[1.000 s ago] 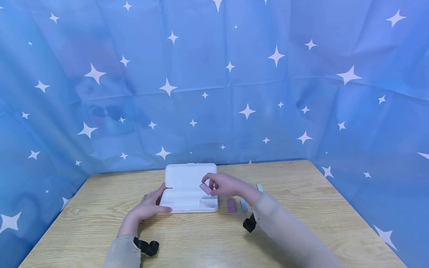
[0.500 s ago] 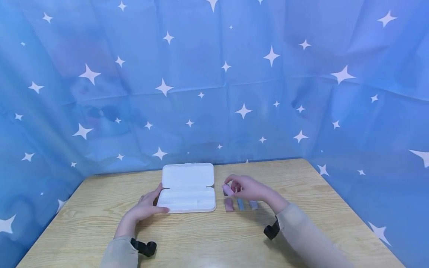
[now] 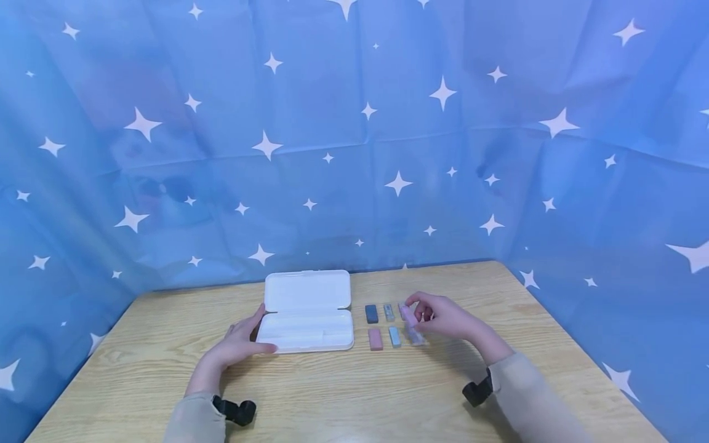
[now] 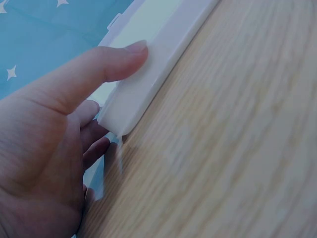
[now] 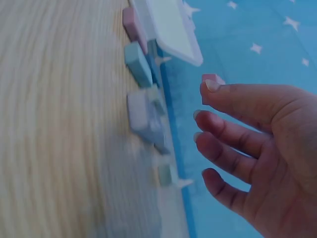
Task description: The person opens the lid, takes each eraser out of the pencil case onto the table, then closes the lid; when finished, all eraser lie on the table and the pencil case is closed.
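Note:
A white pencil case (image 3: pixel 293 335) lies unfolded on the wooden table, its lid (image 3: pixel 307 291) tipped back. My left hand (image 3: pixel 240 341) holds the case's left end; in the left wrist view its thumb (image 4: pixel 124 62) presses on the case, with the other fingers around the end. My right hand (image 3: pixel 445 319) pinches a small pink eraser-like block (image 3: pixel 408 315) between thumb and fingertips, above the group of blocks. Most of that block is hidden behind the thumb in the right wrist view. Just below it in the head view sits a lavender block (image 3: pixel 416 336).
Right of the case stand a dark blue block (image 3: pixel 372 314), a rose block (image 3: pixel 375 339), a light blue block (image 3: pixel 394 336) and a small grey-blue piece (image 3: pixel 389 312). A pale green block (image 5: pixel 166 174) shows in the right wrist view. A blue starry curtain (image 3: pixel 332 184) hangs behind the table (image 3: pixel 310 400).
My right hand has moved right with the pink block, from over the case to above the blocks. The left hand stays on the case. The view has shifted slightly.

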{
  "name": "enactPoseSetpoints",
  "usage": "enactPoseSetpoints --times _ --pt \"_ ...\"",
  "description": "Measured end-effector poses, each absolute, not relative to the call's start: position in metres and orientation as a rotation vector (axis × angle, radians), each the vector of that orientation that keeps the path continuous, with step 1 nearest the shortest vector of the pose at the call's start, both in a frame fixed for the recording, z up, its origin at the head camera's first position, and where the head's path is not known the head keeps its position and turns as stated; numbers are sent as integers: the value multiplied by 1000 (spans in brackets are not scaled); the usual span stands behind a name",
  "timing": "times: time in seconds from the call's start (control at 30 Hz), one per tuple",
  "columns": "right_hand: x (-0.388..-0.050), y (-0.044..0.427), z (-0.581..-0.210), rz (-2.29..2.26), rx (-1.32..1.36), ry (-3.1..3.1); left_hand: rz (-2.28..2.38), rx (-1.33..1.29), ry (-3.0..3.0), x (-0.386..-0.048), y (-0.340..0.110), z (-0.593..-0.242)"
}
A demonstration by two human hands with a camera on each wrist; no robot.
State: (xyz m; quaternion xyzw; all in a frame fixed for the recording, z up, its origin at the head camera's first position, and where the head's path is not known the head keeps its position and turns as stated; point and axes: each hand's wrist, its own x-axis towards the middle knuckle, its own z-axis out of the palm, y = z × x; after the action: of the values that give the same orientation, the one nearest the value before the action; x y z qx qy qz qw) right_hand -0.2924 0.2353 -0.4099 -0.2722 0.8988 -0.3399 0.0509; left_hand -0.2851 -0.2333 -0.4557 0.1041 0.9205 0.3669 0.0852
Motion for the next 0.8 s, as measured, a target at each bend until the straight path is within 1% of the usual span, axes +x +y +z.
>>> enactPoseSetpoints --times 0.43,0.8 --pt "-292 272 -419 -1093 -720 2767 1091 310 2747 -283 -234 -455" --pt "-292 281 -426 -1077 -702 2724 1104 322 2737 -285 -233 -454"
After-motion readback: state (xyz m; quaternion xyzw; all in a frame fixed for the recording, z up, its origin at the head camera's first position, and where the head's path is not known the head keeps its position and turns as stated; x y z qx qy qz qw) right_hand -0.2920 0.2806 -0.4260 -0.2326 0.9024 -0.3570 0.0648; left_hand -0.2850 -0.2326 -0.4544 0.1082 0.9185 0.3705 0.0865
